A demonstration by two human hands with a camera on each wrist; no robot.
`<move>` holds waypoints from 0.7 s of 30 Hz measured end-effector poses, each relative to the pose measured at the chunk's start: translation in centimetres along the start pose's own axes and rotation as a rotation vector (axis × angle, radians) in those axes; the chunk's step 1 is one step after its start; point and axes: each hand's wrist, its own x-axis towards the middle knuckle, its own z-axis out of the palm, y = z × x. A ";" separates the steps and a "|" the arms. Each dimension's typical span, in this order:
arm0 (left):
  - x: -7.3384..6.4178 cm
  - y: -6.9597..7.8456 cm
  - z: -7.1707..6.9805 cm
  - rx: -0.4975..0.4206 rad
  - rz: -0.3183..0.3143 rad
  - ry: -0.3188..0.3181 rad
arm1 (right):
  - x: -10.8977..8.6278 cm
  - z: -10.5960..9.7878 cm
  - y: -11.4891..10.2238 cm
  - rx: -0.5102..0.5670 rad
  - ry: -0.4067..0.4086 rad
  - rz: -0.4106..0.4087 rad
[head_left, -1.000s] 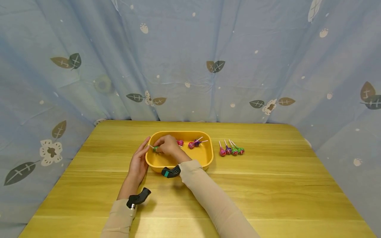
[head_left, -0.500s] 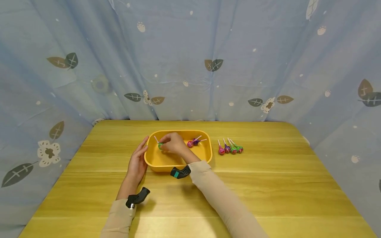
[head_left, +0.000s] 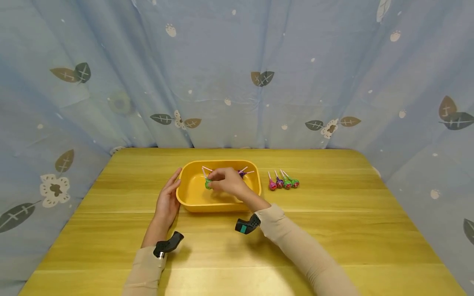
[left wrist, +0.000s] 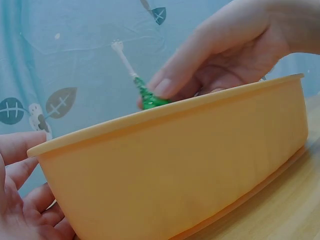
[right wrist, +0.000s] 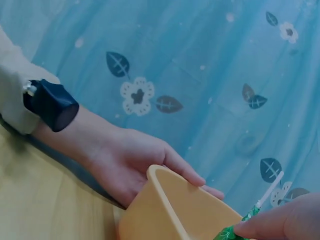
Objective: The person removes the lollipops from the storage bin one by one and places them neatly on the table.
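My right hand (head_left: 230, 181) pinches a green-wrapped lollipop (head_left: 208, 183) by its head, over the inside of a yellow plastic basin (head_left: 196, 207). The white stick points up and to the left, plain in the left wrist view beside the thumb. Against the basin's left outer wall rests my left hand (head_left: 168, 202), its fingers fairly straight along the side and rim. Partly behind the right hand, a purple lollipop (head_left: 242, 174) and other sticks show inside the basin; the remaining heads there are hidden.
Right of the basin, several lollipops lie in a row on the wooden table (head_left: 333, 213): a pink one (head_left: 272, 186), a purple one (head_left: 279, 182) and green ones (head_left: 287, 184). A blue patterned curtain (head_left: 222, 74) hangs behind the table and at both sides.
My right hand has carried the green lollipop rightward from the basin's left end toward its middle, and the stick now stands more upright. The left hand keeps its place at the basin's side.
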 end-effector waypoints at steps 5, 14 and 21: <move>0.0 0.1 0.0 -0.008 0.002 -0.001 | -1.5 -1.0 0.0 0.007 0.000 -0.037; -0.4 0.5 0.6 -0.015 -0.012 0.000 | -3.8 -4.4 1.3 -0.015 0.049 -0.089; -0.4 0.4 0.8 -0.016 -0.015 0.012 | -6.0 -7.2 2.3 0.051 0.111 -0.055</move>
